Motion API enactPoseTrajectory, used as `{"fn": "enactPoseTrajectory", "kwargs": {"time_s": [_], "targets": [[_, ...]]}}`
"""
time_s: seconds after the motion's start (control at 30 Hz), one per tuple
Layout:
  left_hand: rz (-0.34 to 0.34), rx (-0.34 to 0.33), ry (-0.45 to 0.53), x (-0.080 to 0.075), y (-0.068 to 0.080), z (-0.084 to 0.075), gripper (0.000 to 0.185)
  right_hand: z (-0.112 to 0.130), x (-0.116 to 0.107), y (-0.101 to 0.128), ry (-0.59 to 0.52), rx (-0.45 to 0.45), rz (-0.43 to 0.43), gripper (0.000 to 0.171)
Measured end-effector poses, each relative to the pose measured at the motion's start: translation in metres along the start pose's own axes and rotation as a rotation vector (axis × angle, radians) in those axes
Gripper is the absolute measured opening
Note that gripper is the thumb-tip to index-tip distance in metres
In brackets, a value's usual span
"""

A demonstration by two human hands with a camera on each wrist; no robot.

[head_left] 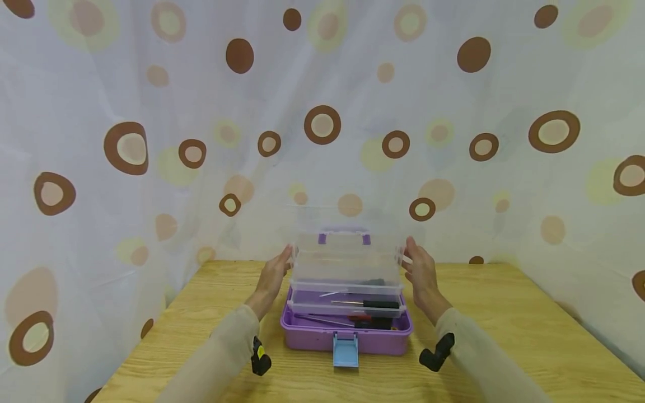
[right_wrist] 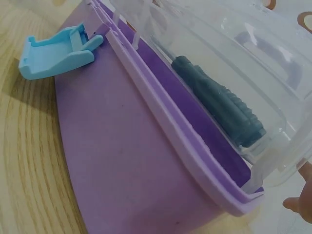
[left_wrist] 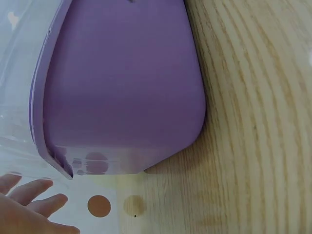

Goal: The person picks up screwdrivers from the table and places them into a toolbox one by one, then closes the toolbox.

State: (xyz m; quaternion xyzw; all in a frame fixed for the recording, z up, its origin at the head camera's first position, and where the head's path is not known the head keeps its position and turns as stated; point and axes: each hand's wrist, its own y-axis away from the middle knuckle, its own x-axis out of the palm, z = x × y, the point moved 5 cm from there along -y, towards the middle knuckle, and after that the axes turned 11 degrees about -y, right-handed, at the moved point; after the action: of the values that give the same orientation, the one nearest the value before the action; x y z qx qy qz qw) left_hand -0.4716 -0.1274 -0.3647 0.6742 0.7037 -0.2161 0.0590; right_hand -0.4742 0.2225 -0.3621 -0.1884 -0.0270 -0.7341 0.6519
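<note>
A purple toolbox (head_left: 307,339) stands on the table with its clear top part (head_left: 347,268) raised in tiers. Its light blue latch (head_left: 345,354) hangs down in front. A black-handled screwdriver (head_left: 380,304) lies in a clear tray, above more tools in the purple base. In the right wrist view a dark ridged handle (right_wrist: 219,105) shows through the clear plastic. My left hand (head_left: 270,280) is at the left end of the upper clear part, fingers spread in the left wrist view. At the opposite end is my right hand (head_left: 424,277), fingers extended. Exact fingertip contact is hard to see.
The wooden table (head_left: 504,336) extends to both sides of the toolbox. Behind it hangs a pale curtain (head_left: 282,101) with brown and beige circles, which also runs along both sides. Each sleeve carries a small black device (head_left: 437,352).
</note>
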Motion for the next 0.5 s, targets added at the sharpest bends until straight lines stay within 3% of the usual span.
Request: {"fn": "enactPoseTrajectory", "kwargs": {"time_s": [0.13, 0.33, 0.5], "targets": [[-0.009, -0.005, -0.007, 0.000, 0.004, 0.000, 0.086, 0.002, -0.002, 0.004, 0.060, 0.010, -0.010, 0.082], [-0.037, -0.006, 0.008, -0.001, 0.006, 0.001, 0.087, 0.004, -0.003, 0.010, 0.035, 0.027, 0.010, 0.070], [-0.039, -0.019, 0.030, -0.001, 0.011, 0.001, 0.090, 0.002, -0.006, 0.015, 0.064, 0.080, 0.065, 0.081]]}}
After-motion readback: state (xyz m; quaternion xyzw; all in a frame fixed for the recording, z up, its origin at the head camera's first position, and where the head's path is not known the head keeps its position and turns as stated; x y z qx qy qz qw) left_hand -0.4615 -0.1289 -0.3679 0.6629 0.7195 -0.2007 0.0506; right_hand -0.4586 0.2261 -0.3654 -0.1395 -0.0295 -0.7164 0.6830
